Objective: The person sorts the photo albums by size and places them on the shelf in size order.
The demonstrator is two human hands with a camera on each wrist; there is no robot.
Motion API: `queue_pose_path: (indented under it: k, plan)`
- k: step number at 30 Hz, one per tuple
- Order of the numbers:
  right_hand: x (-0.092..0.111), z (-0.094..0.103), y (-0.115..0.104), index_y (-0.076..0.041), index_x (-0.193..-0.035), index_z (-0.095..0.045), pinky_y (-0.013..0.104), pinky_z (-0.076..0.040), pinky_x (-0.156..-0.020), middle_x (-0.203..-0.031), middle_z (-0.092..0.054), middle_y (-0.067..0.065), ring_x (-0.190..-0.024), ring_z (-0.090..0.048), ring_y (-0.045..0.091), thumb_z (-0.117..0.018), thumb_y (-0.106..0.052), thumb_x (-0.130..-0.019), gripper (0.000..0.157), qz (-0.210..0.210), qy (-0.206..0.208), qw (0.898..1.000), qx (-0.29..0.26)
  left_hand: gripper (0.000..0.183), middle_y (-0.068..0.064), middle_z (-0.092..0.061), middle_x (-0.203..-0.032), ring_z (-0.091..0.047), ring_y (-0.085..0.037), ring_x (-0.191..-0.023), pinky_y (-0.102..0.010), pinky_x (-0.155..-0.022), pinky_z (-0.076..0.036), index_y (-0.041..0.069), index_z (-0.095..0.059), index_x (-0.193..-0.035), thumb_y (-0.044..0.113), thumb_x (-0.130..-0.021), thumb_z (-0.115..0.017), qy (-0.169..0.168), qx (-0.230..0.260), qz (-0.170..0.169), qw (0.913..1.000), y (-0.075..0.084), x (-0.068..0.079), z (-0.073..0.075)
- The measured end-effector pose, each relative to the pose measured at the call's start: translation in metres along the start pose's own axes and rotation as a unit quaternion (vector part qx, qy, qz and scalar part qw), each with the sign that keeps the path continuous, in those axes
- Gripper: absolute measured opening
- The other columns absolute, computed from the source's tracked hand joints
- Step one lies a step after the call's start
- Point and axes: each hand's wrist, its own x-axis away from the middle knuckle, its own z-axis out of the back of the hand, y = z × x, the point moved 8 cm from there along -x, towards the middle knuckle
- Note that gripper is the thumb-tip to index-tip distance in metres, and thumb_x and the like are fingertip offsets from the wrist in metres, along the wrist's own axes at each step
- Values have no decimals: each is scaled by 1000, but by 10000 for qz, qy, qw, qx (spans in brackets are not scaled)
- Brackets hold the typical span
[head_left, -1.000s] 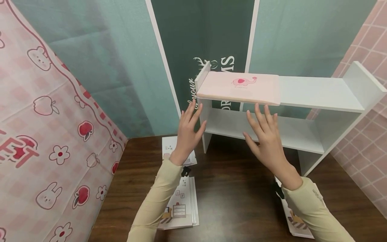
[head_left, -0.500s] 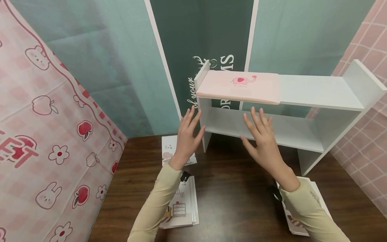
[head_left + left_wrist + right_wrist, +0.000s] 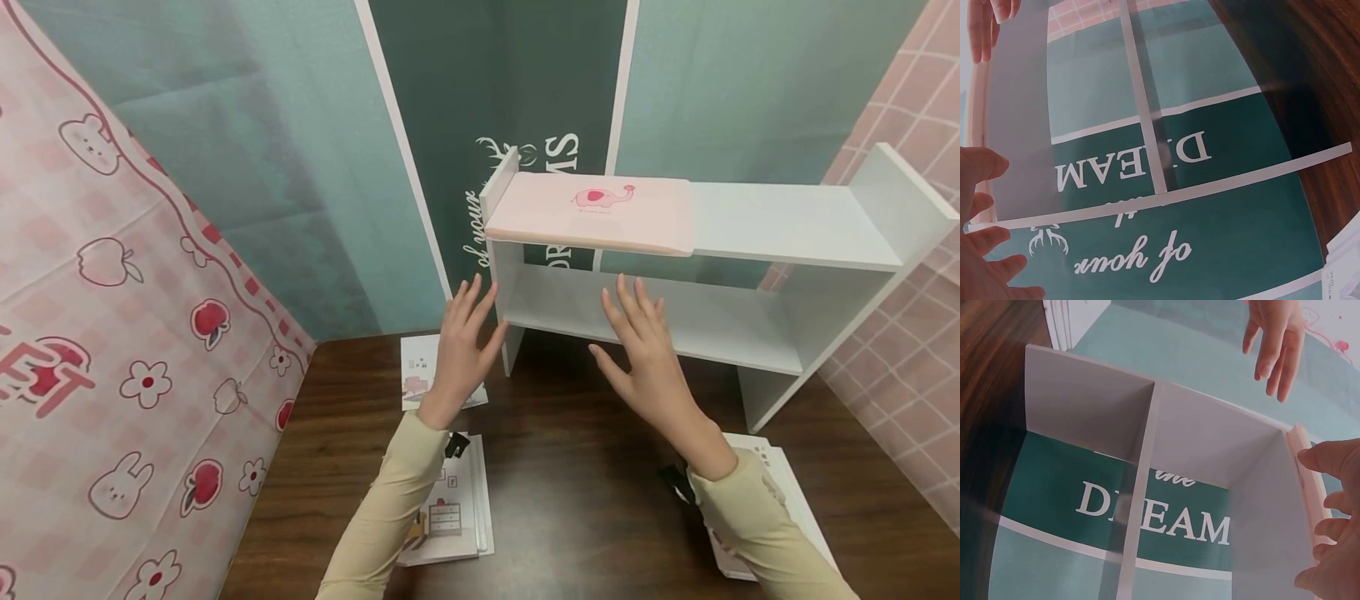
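A flat pink item printed with an elephant [image 3: 592,214] lies on the top board of a white two-tier shelf [image 3: 780,221], against its left upright. Its exact kind cannot be told. My left hand [image 3: 463,354] hovers before the shelf's left side, fingers spread and holding nothing. Before the lower board, my right hand [image 3: 647,362] is likewise spread and holds nothing. Both hands appear below the pink item's front edge in the head view. The right wrist view shows the pink edge [image 3: 1311,487] close to my right fingers; contact cannot be told.
White printed box-like items [image 3: 453,517] lie under my left forearm, with a smaller printed one [image 3: 417,362] behind my left hand. More white items [image 3: 797,492] sit beneath my right sleeve. A pink patterned cloth [image 3: 172,333] hangs at left; pink tile-patterned wall [image 3: 892,350] stands at right.
Both hands have drawn back and down from the pink item's front edge, the right one also shifting a little left. The pink item stays on the top board.
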Motion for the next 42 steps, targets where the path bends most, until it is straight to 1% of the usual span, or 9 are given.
queue_pose_path:
  k: [4, 7, 10, 17, 24, 29, 34, 38, 42]
  plan:
    - [3, -2, 0, -9, -145, -30, 60, -4, -110, -153, -20, 15, -142, -9, 33, -74, 0, -73, 85, -34, -28, 10000, -47, 53, -8, -31, -150, -23, -25, -140, -51, -112, -20, 13, -44, -139, 22, -90, -62, -50, -2, 62, 10000, -2, 3, -1]
    - [4, -4, 0, -11, -146, -28, 59, -4, -111, -152, -20, 16, -142, -8, 33, -74, 1, -73, 87, -78, -43, 9999, -58, 53, -7, -31, -150, -22, -24, -140, -50, -112, -19, 15, -43, -139, 22, -90, -61, -85, -12, 84, 9999, -3, 4, -1]
    - [5, -5, 0, -11, -146, -28, 60, -6, -110, -153, -19, 16, -142, -8, 33, -74, 2, -72, 88, -100, -28, 9999, -47, 54, -7, -31, -149, -22, -23, -140, -51, -112, -19, 16, -43, -140, 23, -90, -61, -106, -20, 91, 9999, -4, 6, -2]
    - [8, -7, -1, -9, -145, -29, 61, -11, -109, -154, -17, 13, -142, -10, 33, -74, 2, -72, 87, -104, -25, 9999, -115, 52, -9, -36, -147, -24, -24, -139, -54, -110, -20, 15, -45, -138, 23, -89, -62, -74, -31, 159, 9998, -9, 13, -1]
    - [12, -12, -2, -5, -144, -31, 59, -11, -110, -154, -16, 13, -142, -9, 33, -73, 3, -72, 84, -144, -56, 9996, -218, 51, -9, -37, -146, -26, -24, -139, -52, -111, -20, 16, -45, -138, 24, -90, -61, -87, 7, 201, 9998, -12, 18, -1]
    - [16, -18, -4, -5, -145, -30, 58, -12, -110, -154, -15, 14, -141, -10, 34, -72, 0, -75, 82, -148, -127, 9995, -250, 51, -7, -36, -147, -27, -24, -138, -53, -111, -21, 16, -45, -138, 25, -90, -61, -153, 16, 281, 9995, -15, 21, -2]
    - [18, -22, -4, -6, -145, -30, 54, -12, -112, -154, -15, 14, -141, -11, 35, -70, -3, -78, 78, -204, -173, 9992, -283, 51, -8, -36, -147, -27, -24, -138, -53, -111, -20, 16, -45, -138, 24, -90, -60, -240, 77, 360, 9990, -17, 25, -2]
    - [20, -25, -5, -8, -146, -28, 53, -15, -112, -154, -15, 14, -142, -10, 33, -71, -3, -77, 81, -284, -255, 9988, -298, 51, -7, -36, -147, -28, -24, -138, -54, -110, -20, 15, -45, -138, 24, -90, -60, -264, 93, 411, 9988, -18, 29, -2]
    - [23, -29, -5, -7, -145, -29, 54, -19, -110, -154, -13, 12, -142, -10, 32, -73, -2, -76, 82, -396, -358, 9982, -273, 51, -7, -37, -146, -28, -25, -138, -55, -110, -21, 16, -46, -138, 24, -90, -61, -250, 126, 455, 9986, -20, 33, -1]
